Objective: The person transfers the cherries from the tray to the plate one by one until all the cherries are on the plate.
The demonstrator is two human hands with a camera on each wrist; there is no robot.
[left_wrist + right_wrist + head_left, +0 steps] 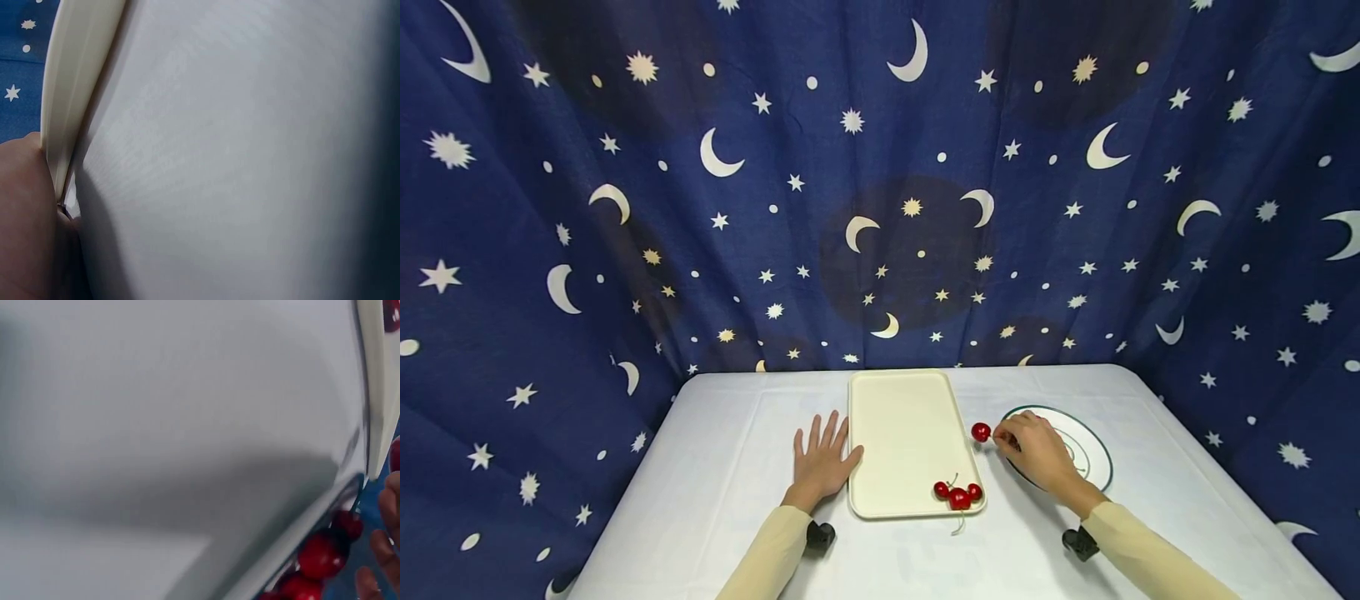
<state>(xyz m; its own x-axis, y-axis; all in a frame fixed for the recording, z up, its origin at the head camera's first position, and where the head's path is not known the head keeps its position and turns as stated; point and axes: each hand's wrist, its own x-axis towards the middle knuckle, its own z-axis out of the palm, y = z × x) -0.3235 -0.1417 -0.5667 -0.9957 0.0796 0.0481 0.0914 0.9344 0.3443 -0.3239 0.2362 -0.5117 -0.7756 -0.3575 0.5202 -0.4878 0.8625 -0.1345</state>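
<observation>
My right hand [1037, 450] pinches a red cherry [981, 432], apparently by its stem, just off the tray's right edge. Under that hand lies a white plate [1103, 458] with a green rim, partly hidden by it. In the right wrist view several cherries [322, 555] sit in the plate, with my right fingers [389, 509] beside them. My left hand [822, 467] lies flat with fingers spread, its thumb at the left edge of a cream tray [898, 433]. A small group of cherries [959, 498] with stems lies in the tray's near right corner.
A white cloth [737, 467] covers the table. Behind it and at both sides hangs a dark blue curtain [820, 275] with moons and stars. One cherry stem hangs over the tray's near rim.
</observation>
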